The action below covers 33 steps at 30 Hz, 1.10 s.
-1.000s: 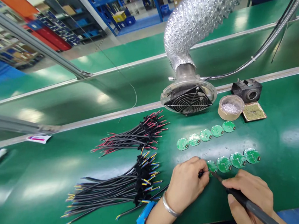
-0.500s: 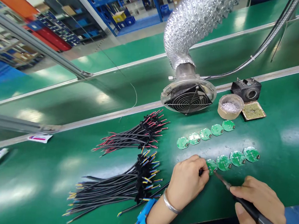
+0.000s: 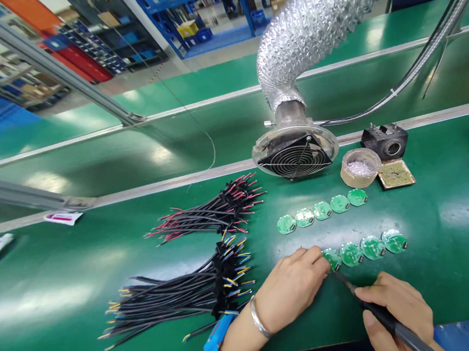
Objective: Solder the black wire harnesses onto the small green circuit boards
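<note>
My left hand [image 3: 294, 282] is closed, its fingertips against the nearest round green circuit board [image 3: 332, 259]. A black cable [image 3: 201, 331] with coloured wire ends runs under my left wrist towards the pinched fingers; its upper end is hidden by the hand. My right hand [image 3: 399, 321] grips a soldering iron [image 3: 385, 318] like a pen. The iron's tip is at the lower edge of that same board, close to my left fingertips. Several more boards [image 3: 372, 248] continue the row up to the right, and a second row of boards [image 3: 322, 210] lies behind.
Bundles of red-tipped cables [image 3: 214, 209] and blue-and-yellow-tipped cables [image 3: 180, 292] lie left on the green table [image 3: 60, 280]. A fume extractor [image 3: 297, 154] hangs over the back edge. Behind the boards stand a round tub [image 3: 360, 169], a square sponge tray [image 3: 397, 174] and a black holder [image 3: 384, 142].
My right hand and the soldering iron have shifted slightly left. My left wrist has moved a little left and the hand has turned slightly, hiding the black piece between its fingers.
</note>
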Tool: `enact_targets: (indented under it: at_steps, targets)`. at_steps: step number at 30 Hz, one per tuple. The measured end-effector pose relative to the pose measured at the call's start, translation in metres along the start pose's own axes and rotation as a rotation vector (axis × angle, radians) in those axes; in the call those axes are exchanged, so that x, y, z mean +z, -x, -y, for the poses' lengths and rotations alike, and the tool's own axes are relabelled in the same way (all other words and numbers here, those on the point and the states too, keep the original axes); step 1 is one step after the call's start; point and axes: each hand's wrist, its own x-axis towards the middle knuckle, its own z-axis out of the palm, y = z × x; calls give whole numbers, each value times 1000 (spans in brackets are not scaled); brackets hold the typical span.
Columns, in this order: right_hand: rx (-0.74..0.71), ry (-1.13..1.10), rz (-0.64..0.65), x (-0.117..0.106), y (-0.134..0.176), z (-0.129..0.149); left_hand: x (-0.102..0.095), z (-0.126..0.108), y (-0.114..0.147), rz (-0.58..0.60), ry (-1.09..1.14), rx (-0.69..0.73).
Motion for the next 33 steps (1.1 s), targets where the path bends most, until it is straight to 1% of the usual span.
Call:
enact_targets:
  at_steps: [10, 15, 19, 23, 30, 33]
  targets:
    - [-21, 25, -12, 1, 0, -2, 1, -2, -1, 26, -149, 42]
    - [-24, 18, -11, 1, 1, -2, -1, -2, -5, 40, -69, -3]
    - [-14, 26, -25, 0, 1, -2, 4, -1, -7, -8, 49, -77]
    - [-7, 24, -22, 0, -1, -2, 9, -4, -7, -66, 78, -153]
    - [1, -9, -24, 1, 2, -3, 13, -8, -7, -115, 101, -185]
    - [-17, -6, -17, 2, 3, -3, 16, -10, -7, -138, 104, -213]
